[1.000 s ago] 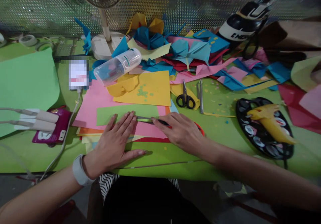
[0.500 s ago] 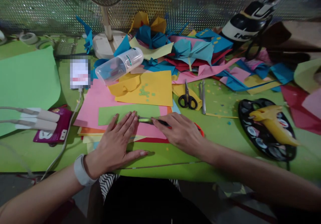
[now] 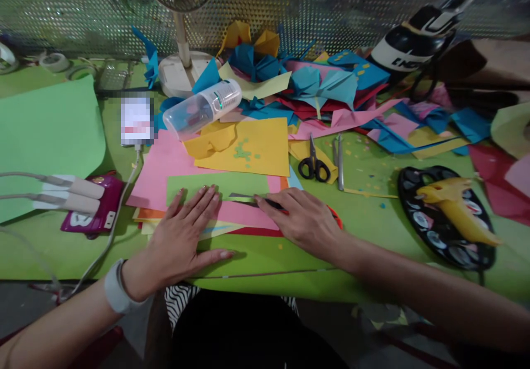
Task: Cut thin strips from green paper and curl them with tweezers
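Note:
My left hand [image 3: 184, 228] lies flat with its fingers spread, the fingertips on the lower edge of a green paper strip [image 3: 244, 183]. Under the strip is a pink sheet [image 3: 153, 165] on a stack of coloured papers. My right hand [image 3: 302, 217] is closed around a pair of scissors with red handles [image 3: 339, 218]. Their blades [image 3: 240, 196] point left, along the strip's lower edge; the palm hides most of the grip. Above the strip, a yellow sheet [image 3: 265, 156] bears small green paper bits [image 3: 243, 152].
Black-handled scissors [image 3: 313, 167] and tweezers [image 3: 340, 162] lie beyond my right hand. A yellow glue gun [image 3: 459, 203] rests on a black paint palette [image 3: 408, 209] at right. Behind are a clear bottle [image 3: 194, 112], folded papers [image 3: 323, 85] and a fan [image 3: 184, 54]. A purple power adapter [image 3: 99, 203] sits left.
My left hand has slid left along the green strip, away from the scissor tips. The right hand stays about where it was with the scissors. The whole view has shifted slightly.

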{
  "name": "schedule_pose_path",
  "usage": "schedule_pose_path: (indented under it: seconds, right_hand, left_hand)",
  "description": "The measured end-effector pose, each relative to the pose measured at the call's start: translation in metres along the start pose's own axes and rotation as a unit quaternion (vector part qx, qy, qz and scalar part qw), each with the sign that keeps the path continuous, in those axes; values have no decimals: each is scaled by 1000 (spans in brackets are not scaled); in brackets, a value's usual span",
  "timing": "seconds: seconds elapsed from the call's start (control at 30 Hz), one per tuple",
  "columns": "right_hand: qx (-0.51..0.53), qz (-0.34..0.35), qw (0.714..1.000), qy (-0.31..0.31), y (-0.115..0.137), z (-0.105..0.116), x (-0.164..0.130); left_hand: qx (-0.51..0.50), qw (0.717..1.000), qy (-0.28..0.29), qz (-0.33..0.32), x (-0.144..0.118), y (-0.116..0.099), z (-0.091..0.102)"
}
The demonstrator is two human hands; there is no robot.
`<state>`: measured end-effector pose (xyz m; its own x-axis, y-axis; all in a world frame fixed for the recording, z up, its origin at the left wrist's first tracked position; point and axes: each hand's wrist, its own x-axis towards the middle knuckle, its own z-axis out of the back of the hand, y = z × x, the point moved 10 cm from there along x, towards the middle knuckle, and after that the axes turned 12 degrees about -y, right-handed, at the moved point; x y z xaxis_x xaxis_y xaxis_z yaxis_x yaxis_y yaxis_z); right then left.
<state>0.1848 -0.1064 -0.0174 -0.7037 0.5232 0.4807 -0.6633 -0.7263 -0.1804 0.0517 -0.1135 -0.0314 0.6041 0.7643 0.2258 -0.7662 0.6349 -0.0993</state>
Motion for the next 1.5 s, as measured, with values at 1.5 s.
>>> schedule_pose_path:
  seconds: [1.5]
  right_hand:
    - [9, 9, 1000, 25, 7, -1, 9]
  left_hand:
    - [14, 1000, -2, 25, -4, 0, -1]
